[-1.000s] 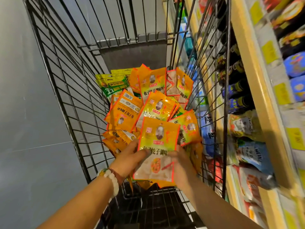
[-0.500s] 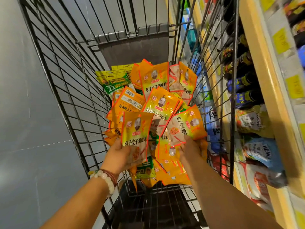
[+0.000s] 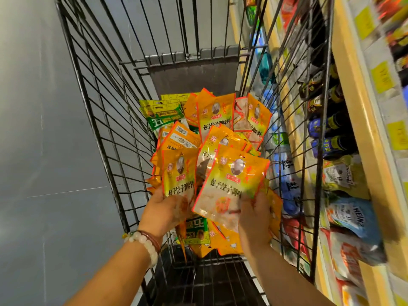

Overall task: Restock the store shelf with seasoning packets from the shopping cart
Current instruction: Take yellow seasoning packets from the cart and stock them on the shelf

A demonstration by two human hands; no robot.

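Both hands reach down into a wire cart (image 3: 92,120) beside a store shelf (image 3: 353,120); the left hand (image 3: 164,209) grips one orange packet (image 3: 180,173) by its lower end, thumb across the front and fingers curled behind, so the packet stands upright with its printed face toward the camera; the right hand (image 3: 254,219) pinches a second orange packet (image 3: 231,184) at its lower right corner, fingers curled onto it, and this packet leans a little to the right, overlapping the first one's right edge; both held packets sit above the heap (image 3: 216,120) of like orange packets that fills the middle of the cart, some face up, some turned to show their backs; a few green packets (image 3: 163,117) lie at the heap's far left, against the cart's wire side, and another green one (image 3: 196,228) shows under the hands; a bracelet (image 3: 143,241) of pale beads, with a darker band beside it, circles the left wrist; through the cart's right wall the shelf shows dark bottles (image 3: 329,127) lying on their sides in a row, and below them soft pouches (image 3: 351,219), one marked Heinz; yellow tags (image 3: 380,77) run along the shelf's pale front edge, blurred; grey floor (image 3: 33,151) lies left of the cart.
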